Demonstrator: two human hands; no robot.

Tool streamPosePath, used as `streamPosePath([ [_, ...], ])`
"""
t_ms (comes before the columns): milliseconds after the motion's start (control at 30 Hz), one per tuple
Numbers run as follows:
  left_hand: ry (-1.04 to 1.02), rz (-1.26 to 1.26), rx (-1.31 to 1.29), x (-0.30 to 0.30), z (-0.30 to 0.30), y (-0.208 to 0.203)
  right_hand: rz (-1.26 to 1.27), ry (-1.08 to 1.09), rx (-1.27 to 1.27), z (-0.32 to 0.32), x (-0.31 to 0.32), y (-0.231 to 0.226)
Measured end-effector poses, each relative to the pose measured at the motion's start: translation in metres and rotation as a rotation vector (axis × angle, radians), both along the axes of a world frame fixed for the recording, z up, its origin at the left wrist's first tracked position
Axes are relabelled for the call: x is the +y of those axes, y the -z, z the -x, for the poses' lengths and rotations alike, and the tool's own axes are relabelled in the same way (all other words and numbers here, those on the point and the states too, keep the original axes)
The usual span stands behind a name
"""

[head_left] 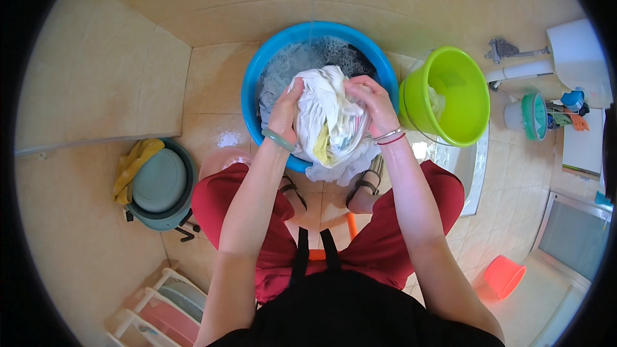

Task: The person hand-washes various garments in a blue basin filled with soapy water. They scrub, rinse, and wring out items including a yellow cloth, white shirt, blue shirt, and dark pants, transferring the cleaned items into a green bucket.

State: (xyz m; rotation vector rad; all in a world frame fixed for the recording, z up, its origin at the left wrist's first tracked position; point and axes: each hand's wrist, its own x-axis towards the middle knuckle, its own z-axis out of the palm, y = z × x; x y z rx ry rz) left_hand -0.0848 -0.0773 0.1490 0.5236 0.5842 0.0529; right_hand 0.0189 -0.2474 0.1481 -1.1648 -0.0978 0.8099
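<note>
My left fingers (296, 89) and right fingers (361, 85) grip the bunched white cloth (325, 104) between them, equally near, over the blue tub (249, 87). Its long axis runs roughly away from me; how they hold it underneath, I can't tell.

No readable text, labels or numbers, small details perhaps too blurred

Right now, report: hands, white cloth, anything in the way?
Left hand, right hand both holding white cloth. Cloth bunched above blue basin, hiding part of near rim. Green bucket beside basin, right; blocking neither hand.
</note>
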Motion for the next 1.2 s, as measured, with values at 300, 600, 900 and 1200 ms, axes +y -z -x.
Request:
streamPosePath([
  [300,0.102,0.003,-0.096,-0.012,-0.001,-0.002,-0.233,0.107,0.317,-0.001,-0.016,-0.024],
  [600,0.288,-0.087,-0.227,-0.043,-0.053,-0.06,-0.102,0.324,0.031,-0.025,-0.06,-0.034],
  [900,0.433,-0.535,-0.231,-0.13,-0.11,-0.044,-0.35,0.635,0.173,-0.066,-0.137,-0.027],
  [1200,0.508,-0.187,-0.198,-0.216,-0.187,-0.013,-0.269,0.692,0.227,-0.126,-0.249,0.023],
])
